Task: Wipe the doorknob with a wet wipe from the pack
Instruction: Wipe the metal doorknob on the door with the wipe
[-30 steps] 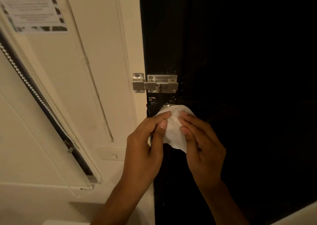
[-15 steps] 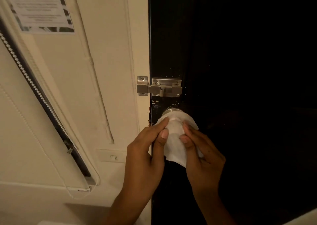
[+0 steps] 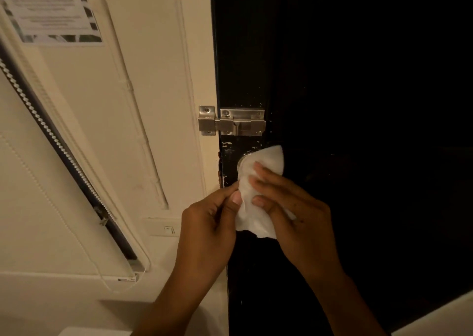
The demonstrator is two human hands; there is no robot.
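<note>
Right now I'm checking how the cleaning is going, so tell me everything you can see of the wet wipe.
The wet wipe is a white, thin, soft-looking sheet, crumpled and draped over the doorknob on the black door, just below the metal slide bolt. Only a sliver of the knob's metal shows at the wipe's upper left. One corner sticks up to the right; a loose flap hangs below. The left hand pinches its left edge, and the right hand presses fingers onto its front.
</note>
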